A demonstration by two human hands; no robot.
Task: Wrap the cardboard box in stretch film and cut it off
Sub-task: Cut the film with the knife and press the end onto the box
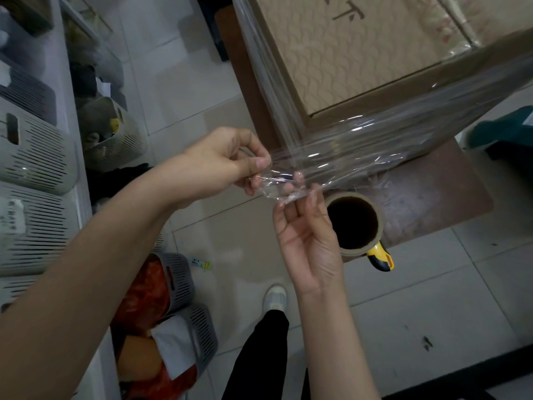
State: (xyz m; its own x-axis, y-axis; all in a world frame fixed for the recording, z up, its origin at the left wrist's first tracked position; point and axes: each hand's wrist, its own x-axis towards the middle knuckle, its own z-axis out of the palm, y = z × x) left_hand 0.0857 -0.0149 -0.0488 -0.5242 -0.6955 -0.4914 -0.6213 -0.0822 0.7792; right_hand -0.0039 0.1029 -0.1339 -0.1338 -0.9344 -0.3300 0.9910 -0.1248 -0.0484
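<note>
Together we grip one loose end of glossy, wrinkled stretch film (331,163); our left hand (227,160) pinches its edge between thumb and fingers, and our right hand (305,226) has its fingers closed on the crumpled tail; the sheet runs up and right to one brown cardboard box (360,50) on the tabletop (432,194); near that tabletop's front edge stand one round film roll (353,223), its hollow core pointing up, and one yellow-black cutter (380,256).

**Even indoor light, soft focus, bent edges**

Diffuse, moderately bright light casts only faint shadows. White glare streaks the stretch film (340,157) just beyond the pinching fingers. Overall sharpness is soft, blurrier far left of the grip. Wide-angle distortion curves floor tile (184,90) lines outward.
</note>
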